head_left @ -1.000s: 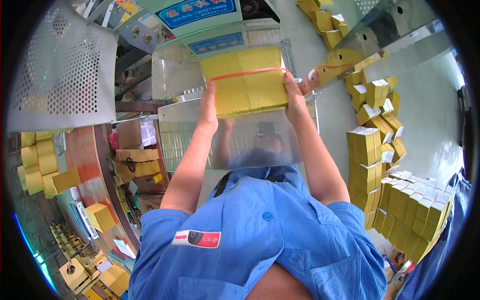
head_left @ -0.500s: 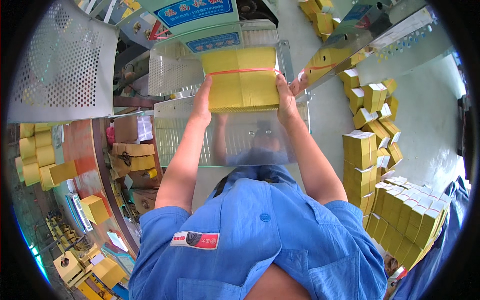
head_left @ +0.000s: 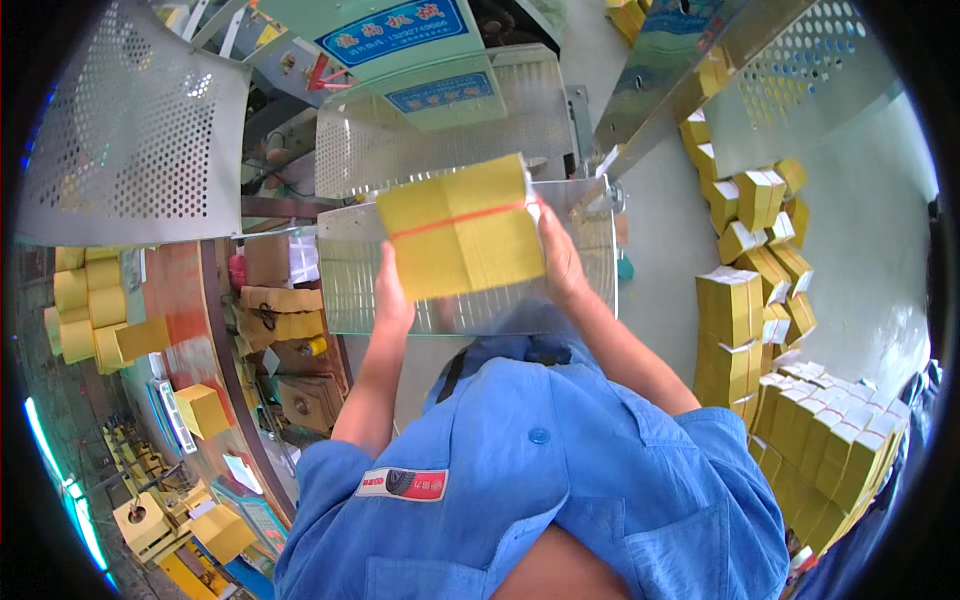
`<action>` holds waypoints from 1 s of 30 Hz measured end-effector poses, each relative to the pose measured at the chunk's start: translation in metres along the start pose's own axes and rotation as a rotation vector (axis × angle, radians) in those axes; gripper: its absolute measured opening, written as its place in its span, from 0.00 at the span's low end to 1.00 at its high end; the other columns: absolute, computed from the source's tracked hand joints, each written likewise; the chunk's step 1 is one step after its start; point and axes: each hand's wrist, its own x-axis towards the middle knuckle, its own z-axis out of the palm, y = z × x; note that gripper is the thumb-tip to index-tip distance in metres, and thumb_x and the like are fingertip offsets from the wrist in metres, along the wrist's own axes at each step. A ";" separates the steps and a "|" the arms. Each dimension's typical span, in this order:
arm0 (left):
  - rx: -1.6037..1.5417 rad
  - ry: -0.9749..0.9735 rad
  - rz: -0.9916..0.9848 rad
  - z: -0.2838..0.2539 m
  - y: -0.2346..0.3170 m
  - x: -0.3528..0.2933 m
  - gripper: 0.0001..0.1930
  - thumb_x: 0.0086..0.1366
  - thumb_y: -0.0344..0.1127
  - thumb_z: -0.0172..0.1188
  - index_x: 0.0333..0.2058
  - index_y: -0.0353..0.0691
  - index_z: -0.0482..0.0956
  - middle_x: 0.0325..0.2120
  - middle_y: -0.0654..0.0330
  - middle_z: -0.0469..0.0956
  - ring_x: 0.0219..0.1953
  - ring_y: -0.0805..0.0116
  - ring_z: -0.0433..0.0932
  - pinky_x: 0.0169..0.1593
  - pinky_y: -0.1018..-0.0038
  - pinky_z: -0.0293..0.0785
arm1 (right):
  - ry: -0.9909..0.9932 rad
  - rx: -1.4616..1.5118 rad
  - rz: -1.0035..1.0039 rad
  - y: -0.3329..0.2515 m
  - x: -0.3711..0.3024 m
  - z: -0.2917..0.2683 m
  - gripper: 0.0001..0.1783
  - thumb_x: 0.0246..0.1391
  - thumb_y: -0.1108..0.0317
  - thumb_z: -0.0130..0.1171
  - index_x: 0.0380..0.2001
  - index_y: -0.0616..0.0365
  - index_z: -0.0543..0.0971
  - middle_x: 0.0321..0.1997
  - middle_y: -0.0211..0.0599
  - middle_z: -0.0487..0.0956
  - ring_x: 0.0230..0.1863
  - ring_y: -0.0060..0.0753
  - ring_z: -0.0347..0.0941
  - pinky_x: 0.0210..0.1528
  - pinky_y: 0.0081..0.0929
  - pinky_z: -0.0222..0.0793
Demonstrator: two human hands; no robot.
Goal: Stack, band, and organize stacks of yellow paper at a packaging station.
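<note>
Holding the bundle (head_left: 465, 250) just toward 12 o'clock of centre, I have the fingers of both hands clamped on it, one at each end. The left hand (head_left: 396, 298) grips its 9 o'clock end, and the right hand (head_left: 562, 258) grips its 2 o'clock end, near where the red band (head_left: 462, 217) runs round.

Half a second ago the bundle sat squarely, farther up toward 12, mostly in front of the upper shield (head_left: 350, 150). Now I see it drawn closer to the blue shirt (head_left: 480, 430) at 6 o'clock and twisted, its length running from 8 toward 2. More of the shield shows bare, and the bundle is mostly over the glossy plate (head_left: 345, 295); whether it touches, I can't tell.

Around it, I see no change in the paper goods: a heap (head_left: 760, 200) between 2 and 3, a tall column (head_left: 728, 335) at 3, tight rows (head_left: 835, 430) at 4. At 9 lies the reddish desk (head_left: 182, 285), with a yellow block (head_left: 202, 410) at 8. The perforated panel (head_left: 130, 150) stands at 10, and a blue sign (head_left: 392, 32) is near 12.
</note>
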 end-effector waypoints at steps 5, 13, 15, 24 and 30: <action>0.288 0.064 0.181 -0.026 -0.001 -0.033 0.20 0.73 0.47 0.45 0.46 0.35 0.75 0.44 0.60 0.76 0.45 0.72 0.75 0.51 0.74 0.70 | 0.242 -0.160 -0.057 0.013 -0.036 0.011 0.21 0.65 0.57 0.49 0.52 0.61 0.75 0.50 0.42 0.77 0.53 0.29 0.71 0.56 0.25 0.63; -0.020 -0.002 0.110 -0.045 0.012 -0.015 0.08 0.69 0.37 0.54 0.43 0.41 0.74 0.38 0.65 0.76 0.38 0.76 0.75 0.44 0.76 0.72 | 0.320 -0.285 -0.118 -0.016 -0.030 0.004 0.07 0.59 0.73 0.53 0.37 0.62 0.79 0.33 0.29 0.79 0.35 0.16 0.73 0.41 0.19 0.70; -0.030 -0.078 0.030 -0.052 0.008 -0.012 0.07 0.68 0.36 0.57 0.42 0.44 0.74 0.37 0.67 0.76 0.36 0.77 0.74 0.43 0.76 0.71 | 0.340 -0.070 -0.129 -0.003 -0.026 0.012 0.06 0.60 0.72 0.53 0.37 0.61 0.77 0.33 0.26 0.77 0.36 0.14 0.70 0.42 0.16 0.67; 0.096 -0.190 0.040 -0.060 0.012 -0.009 0.08 0.68 0.40 0.57 0.38 0.44 0.74 0.32 0.70 0.74 0.35 0.79 0.71 0.42 0.78 0.66 | 0.386 -0.263 -0.046 0.021 -0.021 -0.001 0.10 0.62 0.64 0.52 0.32 0.58 0.76 0.29 0.21 0.73 0.32 0.11 0.65 0.35 0.14 0.62; 0.060 -0.215 -0.146 -0.054 0.023 0.007 0.22 0.66 0.50 0.56 0.51 0.41 0.71 0.46 0.62 0.74 0.48 0.69 0.72 0.51 0.71 0.66 | 0.286 -0.534 0.121 -0.015 -0.007 0.002 0.24 0.62 0.51 0.48 0.30 0.65 0.75 0.28 0.36 0.75 0.33 0.24 0.69 0.39 0.29 0.65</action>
